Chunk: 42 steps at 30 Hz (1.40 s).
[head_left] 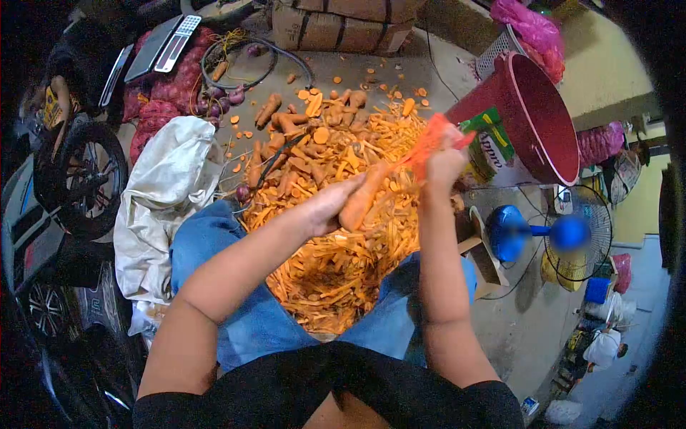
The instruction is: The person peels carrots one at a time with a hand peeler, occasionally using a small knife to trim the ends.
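Note:
My left hand [331,206] is wrapped round the thick end of a peeled orange carrot [363,199], which slants up to the right. My right hand [444,163] is closed at the carrot's far end, with a blurred red-orange thing [431,139] at its fingers; its exact shape is smeared by motion. Below both hands lies a big heap of orange peelings and strips [321,268], between my knees. Whole unpeeled carrots [293,164] lie on the heap's upper left side.
A large red bucket [525,114] lies tilted at the upper right. Blue fan [572,232] stands at right, white sack [161,207] at left. Net bags of onions [171,93], a scale [164,46] and cartons [343,28] are behind. A person [607,348] is far right.

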Each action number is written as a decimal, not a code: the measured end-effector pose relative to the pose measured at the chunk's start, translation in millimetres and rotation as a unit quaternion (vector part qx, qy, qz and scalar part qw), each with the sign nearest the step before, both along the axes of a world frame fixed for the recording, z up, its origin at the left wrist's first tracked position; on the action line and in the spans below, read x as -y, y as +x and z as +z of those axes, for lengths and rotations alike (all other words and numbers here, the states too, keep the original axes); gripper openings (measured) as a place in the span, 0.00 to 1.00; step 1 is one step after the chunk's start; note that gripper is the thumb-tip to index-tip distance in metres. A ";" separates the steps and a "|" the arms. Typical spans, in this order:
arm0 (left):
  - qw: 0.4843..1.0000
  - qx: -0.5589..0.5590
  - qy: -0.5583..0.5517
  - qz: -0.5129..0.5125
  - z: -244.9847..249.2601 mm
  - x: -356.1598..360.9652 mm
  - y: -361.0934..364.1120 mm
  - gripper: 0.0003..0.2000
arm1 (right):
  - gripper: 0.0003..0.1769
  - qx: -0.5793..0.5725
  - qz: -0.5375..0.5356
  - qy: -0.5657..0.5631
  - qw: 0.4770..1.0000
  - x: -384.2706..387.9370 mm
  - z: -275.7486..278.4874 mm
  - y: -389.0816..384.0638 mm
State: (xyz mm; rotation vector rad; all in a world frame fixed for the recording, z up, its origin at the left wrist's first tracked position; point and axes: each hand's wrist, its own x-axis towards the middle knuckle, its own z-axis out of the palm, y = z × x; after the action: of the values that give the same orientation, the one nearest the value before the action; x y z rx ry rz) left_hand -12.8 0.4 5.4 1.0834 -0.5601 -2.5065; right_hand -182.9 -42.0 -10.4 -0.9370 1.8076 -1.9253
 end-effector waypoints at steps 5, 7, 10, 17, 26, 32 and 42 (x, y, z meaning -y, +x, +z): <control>0.998 -0.021 -0.022 0.064 -30.1 8.5 -1.1 0.17 | 0.10 -0.133 0.153 0.047 0.978 -34.1 15.8 70.6; 0.998 0.024 -0.012 0.055 -2.1 2.4 1.0 0.18 | 0.11 -0.128 0.129 0.058 0.982 -28.8 9.6 63.6; 0.989 0.042 -0.116 -0.077 -2.6 -7.8 -0.8 0.18 | 0.11 -0.109 0.018 -0.017 0.994 7.7 -19.6 -10.6; 1.000 0.001 0.006 0.023 -25.4 6.6 2.5 0.17 | 0.10 -0.027 0.119 -0.045 0.991 -17.4 23.1 43.2; 0.996 0.021 -0.052 -0.071 3.2 -8.9 4.1 0.14 | 0.12 -0.098 -0.050 -0.001 0.994 4.3 -8.9 -8.9; 0.991 -0.095 0.039 -0.086 -27.0 -10.2 1.2 0.15 | 0.12 -0.024 -0.035 0.016 0.999 0.5 -3.2 13.4; 0.997 0.022 0.044 0.067 -26.1 7.3 8.1 0.16 | 0.15 0.032 -0.015 0.062 0.997 0.3 -5.4 0.7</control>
State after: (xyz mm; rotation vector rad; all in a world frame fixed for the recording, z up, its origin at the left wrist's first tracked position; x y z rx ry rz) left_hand -4.8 -6.9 -20.7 1.1695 -0.3796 -2.4156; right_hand -182.2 -42.3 -15.8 -0.8036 1.8897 -1.8164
